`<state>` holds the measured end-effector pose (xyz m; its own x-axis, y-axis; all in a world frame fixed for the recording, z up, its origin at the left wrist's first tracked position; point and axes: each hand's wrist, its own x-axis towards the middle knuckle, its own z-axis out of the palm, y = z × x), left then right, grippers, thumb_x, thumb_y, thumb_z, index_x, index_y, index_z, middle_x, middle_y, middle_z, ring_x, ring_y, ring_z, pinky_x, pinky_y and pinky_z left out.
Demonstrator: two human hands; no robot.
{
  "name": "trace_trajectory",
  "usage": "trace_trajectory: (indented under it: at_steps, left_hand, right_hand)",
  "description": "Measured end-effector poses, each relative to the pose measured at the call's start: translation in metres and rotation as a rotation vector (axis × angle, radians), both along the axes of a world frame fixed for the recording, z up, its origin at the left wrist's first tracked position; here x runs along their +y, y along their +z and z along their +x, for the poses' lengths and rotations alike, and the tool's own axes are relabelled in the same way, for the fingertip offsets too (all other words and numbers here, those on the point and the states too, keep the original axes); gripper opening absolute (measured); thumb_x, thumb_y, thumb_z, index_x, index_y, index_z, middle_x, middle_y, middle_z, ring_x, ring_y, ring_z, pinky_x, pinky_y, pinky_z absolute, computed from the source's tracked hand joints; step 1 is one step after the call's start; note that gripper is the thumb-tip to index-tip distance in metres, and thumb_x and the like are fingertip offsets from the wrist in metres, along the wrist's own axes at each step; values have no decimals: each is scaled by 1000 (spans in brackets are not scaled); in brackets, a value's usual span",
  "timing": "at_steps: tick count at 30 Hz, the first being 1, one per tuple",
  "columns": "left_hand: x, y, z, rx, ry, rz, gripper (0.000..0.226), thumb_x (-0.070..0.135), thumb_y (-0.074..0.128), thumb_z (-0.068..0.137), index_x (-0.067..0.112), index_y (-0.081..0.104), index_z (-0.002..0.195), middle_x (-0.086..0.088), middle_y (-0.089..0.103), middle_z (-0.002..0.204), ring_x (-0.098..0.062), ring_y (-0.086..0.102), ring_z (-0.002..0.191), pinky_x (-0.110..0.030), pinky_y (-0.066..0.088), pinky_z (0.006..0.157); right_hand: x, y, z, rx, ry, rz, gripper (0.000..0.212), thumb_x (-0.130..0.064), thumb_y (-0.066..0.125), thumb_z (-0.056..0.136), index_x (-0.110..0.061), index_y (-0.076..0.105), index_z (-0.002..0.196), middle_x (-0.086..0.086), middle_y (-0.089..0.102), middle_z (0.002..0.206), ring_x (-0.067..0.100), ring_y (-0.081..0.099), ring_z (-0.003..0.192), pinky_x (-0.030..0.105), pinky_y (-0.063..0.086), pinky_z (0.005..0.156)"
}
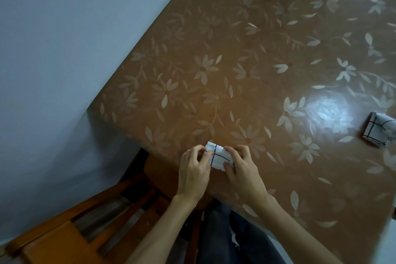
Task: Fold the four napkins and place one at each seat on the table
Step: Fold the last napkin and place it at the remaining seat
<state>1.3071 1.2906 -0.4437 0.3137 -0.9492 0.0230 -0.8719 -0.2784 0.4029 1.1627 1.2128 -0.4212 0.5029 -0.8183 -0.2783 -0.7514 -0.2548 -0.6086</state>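
Both hands, left hand (pixel 194 170) and right hand (pixel 242 169), pinch a small folded napkin (pixel 219 157) with their fingers at the worktop (pixel 235 49) edge. Another folded napkin (pixel 378 132) lies far right. The other two are out of view.

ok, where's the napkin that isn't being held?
The loose napkin lies on the table at the head view's right edge, just right of the light glare.

Single view, head-worn and wide-angle. It looks forward and steeply down onto the surface (pixel 267 34) from beside one corner. The frame is rolled: the surface edge runs diagonally against the wall (pixel 64 38). Left hand (pixel 194 170) and right hand (pixel 243 170) lie close, low centre.
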Motion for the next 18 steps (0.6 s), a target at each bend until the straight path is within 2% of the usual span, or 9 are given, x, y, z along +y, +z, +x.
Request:
trace_trajectory:
  at_steps: [5, 8, 9, 12, 14, 16, 18]
  left_hand:
    - [7, 5, 5, 54, 37, 1, 25, 10, 70, 90, 15, 70, 115, -5, 62, 122, -17, 61, 100, -31, 56, 89]
    - [19, 4, 19, 31, 70, 11, 26, 6, 70, 90, 14, 70, 114, -5, 62, 123, -18, 61, 101, -33, 56, 88]
    - [24, 3, 26, 24, 84, 14, 26, 5, 71, 90, 14, 71, 114, -6, 62, 123, -18, 61, 101, -34, 56, 87]
    - [32, 1, 44, -11, 105, 9, 27, 5, 71, 89, 12, 71, 115, -11, 63, 127, -22, 62, 106, -38, 58, 87]
    - [35, -3, 51, -80, 44, -10, 31, 6, 69, 90, 9, 69, 122, -14, 61, 135, -27, 61, 117, -41, 55, 95]
    - [38, -9, 55, -125, -63, -23, 42, 6, 69, 91, 6, 63, 133, -14, 56, 145, -28, 56, 131, -42, 50, 104]
    - [42, -12, 56, -119, -134, -6, 51, 9, 69, 93, 7, 55, 142, -9, 51, 151, -25, 48, 141, -45, 46, 109]
  right_hand:
    - [5, -4, 11, 7, 16, 48, 39, -18, 64, 94, -10, 56, 132, 5, 47, 122, 20, 62, 86, 20, 48, 69]
    - [18, -13, 23, 49, 162, 34, 41, -30, 60, 97, -12, 54, 133, 0, 44, 130, 5, 49, 89, 5, 38, 68]
    - [22, -15, 28, 47, 207, 33, 43, -30, 60, 97, -10, 53, 134, 1, 43, 131, 6, 53, 88, 5, 39, 67]
    - [27, -5, 50, 36, 200, 19, 45, -20, 64, 94, -7, 51, 135, 7, 48, 127, 23, 66, 88, 22, 54, 69]
    - [30, -1, 60, 125, 206, -170, 48, -18, 72, 85, -8, 57, 130, 11, 58, 122, 29, 66, 100, 32, 57, 79]
    - [33, -2, 63, 185, 248, -323, 52, -16, 68, 82, -6, 58, 132, 17, 58, 135, 35, 59, 124, 41, 52, 97]
    - [40, -2, 61, 168, 346, -359, 56, -19, 51, 91, -4, 46, 145, 18, 43, 154, 33, 41, 143, 42, 39, 112]
